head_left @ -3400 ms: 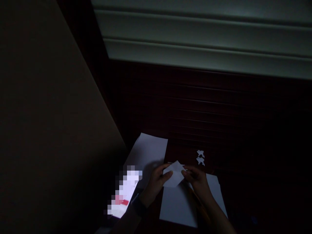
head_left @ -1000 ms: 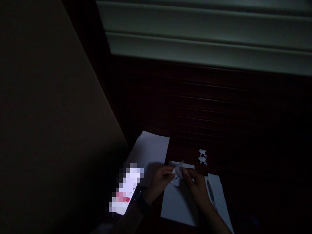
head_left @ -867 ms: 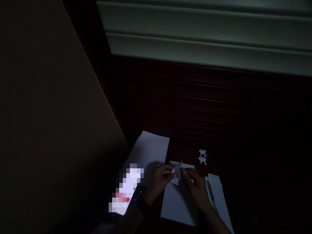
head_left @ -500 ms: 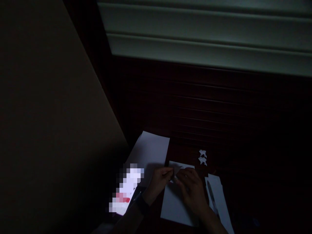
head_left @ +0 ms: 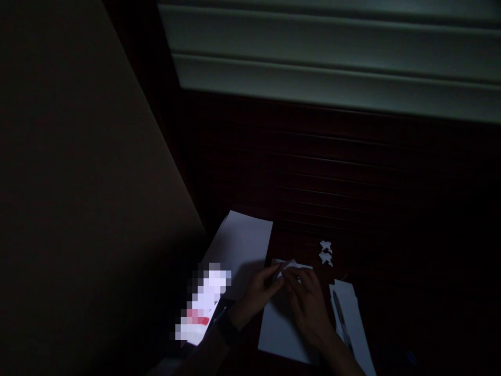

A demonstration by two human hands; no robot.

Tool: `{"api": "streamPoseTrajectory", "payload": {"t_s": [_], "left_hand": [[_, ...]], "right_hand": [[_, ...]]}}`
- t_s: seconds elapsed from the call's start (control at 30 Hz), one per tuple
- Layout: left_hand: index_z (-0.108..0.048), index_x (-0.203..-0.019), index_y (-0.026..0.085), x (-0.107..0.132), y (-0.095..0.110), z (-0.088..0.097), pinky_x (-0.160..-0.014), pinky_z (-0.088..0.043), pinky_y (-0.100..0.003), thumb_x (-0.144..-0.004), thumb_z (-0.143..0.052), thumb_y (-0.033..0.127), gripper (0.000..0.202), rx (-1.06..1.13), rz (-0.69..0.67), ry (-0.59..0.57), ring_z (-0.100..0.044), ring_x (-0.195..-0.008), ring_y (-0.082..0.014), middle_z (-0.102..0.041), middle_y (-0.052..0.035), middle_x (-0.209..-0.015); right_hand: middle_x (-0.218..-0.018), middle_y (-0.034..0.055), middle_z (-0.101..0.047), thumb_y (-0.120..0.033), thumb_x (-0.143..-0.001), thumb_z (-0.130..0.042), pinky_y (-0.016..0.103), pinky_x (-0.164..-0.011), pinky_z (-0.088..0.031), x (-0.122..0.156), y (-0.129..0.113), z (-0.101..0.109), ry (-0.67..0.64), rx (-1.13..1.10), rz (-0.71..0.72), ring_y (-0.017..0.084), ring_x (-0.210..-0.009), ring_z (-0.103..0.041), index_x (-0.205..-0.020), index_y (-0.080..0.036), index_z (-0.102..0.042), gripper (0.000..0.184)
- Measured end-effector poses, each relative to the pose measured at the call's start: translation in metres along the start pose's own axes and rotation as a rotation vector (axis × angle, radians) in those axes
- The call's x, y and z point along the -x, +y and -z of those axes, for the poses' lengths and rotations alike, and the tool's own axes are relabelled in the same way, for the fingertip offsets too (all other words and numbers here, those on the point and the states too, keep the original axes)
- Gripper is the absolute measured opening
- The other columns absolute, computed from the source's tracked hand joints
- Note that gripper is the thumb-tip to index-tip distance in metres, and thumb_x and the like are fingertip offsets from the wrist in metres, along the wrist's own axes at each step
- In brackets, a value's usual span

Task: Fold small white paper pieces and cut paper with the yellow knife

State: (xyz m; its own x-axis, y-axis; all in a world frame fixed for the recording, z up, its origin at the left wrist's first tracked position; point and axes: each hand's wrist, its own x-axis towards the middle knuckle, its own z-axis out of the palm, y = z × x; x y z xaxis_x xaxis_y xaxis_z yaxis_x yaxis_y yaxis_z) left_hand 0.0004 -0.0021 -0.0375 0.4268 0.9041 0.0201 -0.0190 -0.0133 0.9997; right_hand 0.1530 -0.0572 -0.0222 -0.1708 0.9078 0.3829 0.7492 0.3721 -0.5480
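Between my two hands is a small folded piece of white paper [head_left: 288, 265], held over a white sheet [head_left: 282, 329] on the dark table. My left hand [head_left: 260, 290] pinches its left side between thumb and fingers; a dark band circles that wrist. From the right, my right hand [head_left: 309, 300] has its fingertips closed on the paper's other side. The folds are partly hidden by my fingers and the dim light. Two small folded paper figures [head_left: 325, 253] lie just beyond my right hand.
Left of my hands lie a larger white sheet [head_left: 246, 235] and a bright, pixelated screen [head_left: 205, 308]. A pen [head_left: 340, 310] rests on paper strips [head_left: 354, 313] at the right. Behind rises a dark slatted panel [head_left: 321, 156], with a pale wall [head_left: 97, 183] on the left.
The folded paper has turned and lifted slightly in my fingers. My left hand has shifted its grip, its thumb now lower and farther right. Everything else stays in place.
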Motion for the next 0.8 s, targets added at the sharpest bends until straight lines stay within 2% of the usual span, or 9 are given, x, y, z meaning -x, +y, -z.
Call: {"api": "streamPoseTrajectory", "payload": {"t_s": [0.13,0.23,0.4,0.5,0.57,0.67,0.8], "left_hand": [[-0.062,-0.113,0.018,0.0,-0.002,0.0,-0.084,-0.046,-0.031,-0.084,-0.051,0.034,0.035,-0.069,-0.013,0.044,-0.06,-0.096,-0.0217,-0.066,-0.0077,-0.108],[-0.064,-0.11,0.017,0.0,-0.004,0.001,-0.077,-0.048,-0.03,-0.085,-0.049,0.036,0.035,-0.115,-0.013,0.118,-0.062,-0.087,-0.0209,-0.068,-0.0075,-0.099],[-0.069,-0.1,0.015,-0.001,-0.003,0.003,-0.071,-0.048,-0.029,-0.083,-0.051,0.039,0.035,-0.157,0.007,0.207,-0.061,-0.078,-0.0209,-0.069,-0.006,-0.083],[-0.07,-0.093,0.013,0.0,0.002,0.003,-0.067,-0.047,-0.028,-0.081,-0.052,0.041,0.035,-0.119,0.031,0.198,-0.06,-0.075,-0.0208,-0.069,-0.0064,-0.08],[-0.07,-0.091,0.012,0.001,0.005,0.003,-0.063,-0.047,-0.027,-0.08,-0.054,0.042,0.035,-0.076,0.071,0.18,-0.06,-0.073,-0.0204,-0.068,-0.0067,-0.079],[-0.07,-0.095,0.013,0.002,0.007,0.004,-0.063,-0.046,-0.027,-0.078,-0.058,0.042,0.036,-0.009,0.113,0.145,-0.06,-0.073,-0.02,-0.069,-0.0074,-0.081],[-0.069,-0.096,0.013,0.002,0.005,0.004,-0.062,-0.045,-0.026,-0.076,-0.06,0.04,0.035,0.055,0.136,0.079,-0.06,-0.073,-0.0189,-0.068,-0.0077,-0.085]], "right_hand": [[-0.113,0.0062,-0.055,-0.019,-0.087,-0.042,0.044,-0.089,-0.04,-0.002,-0.003,0.002,0.016,0.004,-0.011,0.024,-0.102,-0.047,-0.126,-0.025,-0.049,0.039],[-0.108,0.0068,-0.056,-0.022,-0.088,-0.044,0.043,-0.087,-0.04,-0.002,-0.005,0.001,0.042,-0.001,-0.039,0.024,-0.1,-0.048,-0.122,-0.026,-0.053,0.035],[-0.099,0.0074,-0.057,-0.028,-0.086,-0.048,0.041,-0.083,-0.041,-0.001,-0.002,-0.003,0.192,-0.113,-0.137,0.024,-0.095,-0.051,-0.103,-0.025,-0.063,0.023],[-0.096,0.0068,-0.059,-0.034,-0.085,-0.05,0.037,-0.081,-0.043,-0.002,0.006,-0.005,0.308,-0.329,-0.324,0.023,-0.091,-0.053,-0.096,-0.022,-0.062,0.02],[-0.094,0.0063,-0.061,-0.038,-0.086,-0.049,0.035,-0.077,-0.045,-0.003,0.013,-0.006,0.33,-0.55,-0.483,0.022,-0.088,-0.056,-0.096,-0.021,-0.061,0.024],[-0.088,0.0063,-0.064,-0.045,-0.085,-0.048,0.032,-0.067,-0.047,-0.004,0.021,-0.008,0.237,-0.923,-0.666,0.021,-0.078,-0.059,-0.096,-0.02,-0.062,0.03],[-0.087,0.0059,-0.065,-0.044,-0.074,-0.063,0.028,-0.058,-0.046,-0.004,0.021,-0.011,0.117,-1.191,-0.746,0.019,-0.071,-0.06,-0.095,-0.02,-0.065,0.032]]}}
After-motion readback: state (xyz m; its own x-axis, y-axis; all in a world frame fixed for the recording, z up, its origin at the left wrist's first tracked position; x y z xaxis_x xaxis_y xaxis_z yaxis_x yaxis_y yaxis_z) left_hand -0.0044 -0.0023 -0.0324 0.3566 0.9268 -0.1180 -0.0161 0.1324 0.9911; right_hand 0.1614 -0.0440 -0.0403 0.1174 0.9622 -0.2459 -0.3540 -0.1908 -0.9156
